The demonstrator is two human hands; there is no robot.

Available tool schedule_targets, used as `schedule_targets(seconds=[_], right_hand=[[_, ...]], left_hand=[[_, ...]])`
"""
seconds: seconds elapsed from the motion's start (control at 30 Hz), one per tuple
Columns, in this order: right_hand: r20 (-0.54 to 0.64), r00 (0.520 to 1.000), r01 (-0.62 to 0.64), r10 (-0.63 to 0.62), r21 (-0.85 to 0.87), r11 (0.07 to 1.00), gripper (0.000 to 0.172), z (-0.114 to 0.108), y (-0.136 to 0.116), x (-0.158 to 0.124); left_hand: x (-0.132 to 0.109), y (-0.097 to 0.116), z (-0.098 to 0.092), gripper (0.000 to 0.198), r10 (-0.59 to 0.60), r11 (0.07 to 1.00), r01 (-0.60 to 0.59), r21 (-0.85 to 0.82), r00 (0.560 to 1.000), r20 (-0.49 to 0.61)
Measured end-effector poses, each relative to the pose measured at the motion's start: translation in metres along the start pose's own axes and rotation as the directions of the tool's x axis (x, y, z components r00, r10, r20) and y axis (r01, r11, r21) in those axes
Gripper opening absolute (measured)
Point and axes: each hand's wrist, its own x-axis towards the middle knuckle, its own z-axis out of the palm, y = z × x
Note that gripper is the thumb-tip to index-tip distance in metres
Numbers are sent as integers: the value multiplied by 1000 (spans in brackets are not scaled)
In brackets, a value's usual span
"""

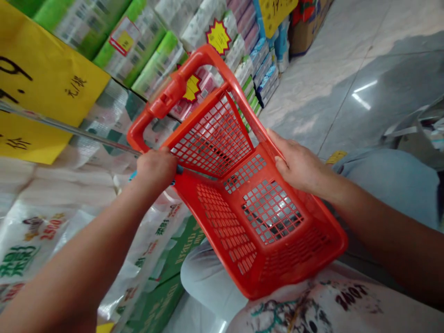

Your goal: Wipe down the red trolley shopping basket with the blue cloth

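A red plastic mesh shopping basket (258,217) fills the middle of the view, tilted, with its arched handle (169,95) pointing up and left. My left hand (156,171) grips the basket's near rim. Bits of a blue object (132,175) show on either side of that hand, mostly hidden, and a thin metal rod (65,127) runs up to it from the left. My right hand (294,162) closes on the opposite rim. No goods show inside the basket.
Shelves of packaged goods (138,51) with yellow price signs (41,69) rise on the left, above sacks (41,231) and green boxes (163,286). A shiny tiled floor (333,101) spreads right. My printed white shirt (312,310) shows below the basket.
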Motion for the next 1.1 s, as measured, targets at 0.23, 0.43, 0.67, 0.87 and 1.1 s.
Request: schedule_targets(seconds=[0.23, 0.43, 0.67, 0.87, 1.1], right_hand=[[-35, 999, 25, -24, 18, 1000, 73, 3, -3, -1], [-21, 999, 30, -30, 24, 999, 74, 3, -1, 0], [-15, 1000, 4, -4, -10, 1000, 74, 3, 5, -2], [-59, 998, 25, -24, 16, 1000, 75, 4, 11, -3], [22, 998, -61, 61, 7, 998, 73, -5, 11, -1]], left_hand=[[-5, 26, 11, 20, 65, 994, -75, 80, 990, 123], [-16, 13, 5, 31, 53, 997, -58, 52, 995, 88], [-35, -4, 12, 37, -104, 992, 96, -87, 990, -92], [-66, 16, 61, 41, -252, 917, 112, -383, 907, -338], [-80, 45, 91, 45, -452, 625, -35, -780, 799, -397]])
